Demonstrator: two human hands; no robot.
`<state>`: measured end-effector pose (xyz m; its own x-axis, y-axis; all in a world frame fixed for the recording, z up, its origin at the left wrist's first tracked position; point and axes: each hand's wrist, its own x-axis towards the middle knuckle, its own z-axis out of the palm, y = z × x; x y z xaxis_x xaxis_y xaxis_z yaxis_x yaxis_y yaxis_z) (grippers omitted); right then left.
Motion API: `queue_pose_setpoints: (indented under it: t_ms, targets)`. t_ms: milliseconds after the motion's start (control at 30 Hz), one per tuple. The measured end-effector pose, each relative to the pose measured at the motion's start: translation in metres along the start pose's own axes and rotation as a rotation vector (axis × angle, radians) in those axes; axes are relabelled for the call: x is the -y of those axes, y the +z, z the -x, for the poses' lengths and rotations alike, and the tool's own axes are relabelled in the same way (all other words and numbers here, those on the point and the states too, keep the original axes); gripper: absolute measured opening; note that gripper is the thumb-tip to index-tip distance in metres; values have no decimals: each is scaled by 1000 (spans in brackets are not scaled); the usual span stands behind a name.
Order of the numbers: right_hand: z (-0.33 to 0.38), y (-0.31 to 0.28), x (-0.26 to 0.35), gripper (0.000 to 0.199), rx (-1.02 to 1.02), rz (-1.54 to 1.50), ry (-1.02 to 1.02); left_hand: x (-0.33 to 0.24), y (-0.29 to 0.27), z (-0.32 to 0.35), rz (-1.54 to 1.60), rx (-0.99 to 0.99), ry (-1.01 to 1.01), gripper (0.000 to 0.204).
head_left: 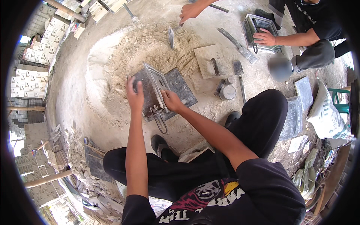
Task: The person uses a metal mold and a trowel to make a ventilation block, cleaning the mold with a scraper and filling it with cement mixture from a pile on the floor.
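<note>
Outdoors, sand pile (150, 48) covers dusty concrete ground (75, 90).

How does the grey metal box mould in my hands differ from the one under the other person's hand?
The grey metal box mould in both hands is tilted over the sand heap, gripped by the left hand and right hand. The other person's metal mould sits flat, open side up, under one resting hand. Both are grey, rectangular, with wire handles.
</note>
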<state>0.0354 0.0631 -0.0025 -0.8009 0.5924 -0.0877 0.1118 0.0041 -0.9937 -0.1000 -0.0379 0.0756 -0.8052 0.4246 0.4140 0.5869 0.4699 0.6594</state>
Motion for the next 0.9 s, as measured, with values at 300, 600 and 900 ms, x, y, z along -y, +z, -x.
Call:
queue_pose_setpoints:
  t_ms: [300,600,900]
  targets:
    - [-14,-22,-83,19,-303,174,37,215,5,131,312,456,-316,38]
    - [-10,-24,-103,22,-83,101,152,162,31,150,-172,203,-421,65]
    - [-11,-25,-76,24,-6,81,180,208,-9,75,-274,104,-493,73]
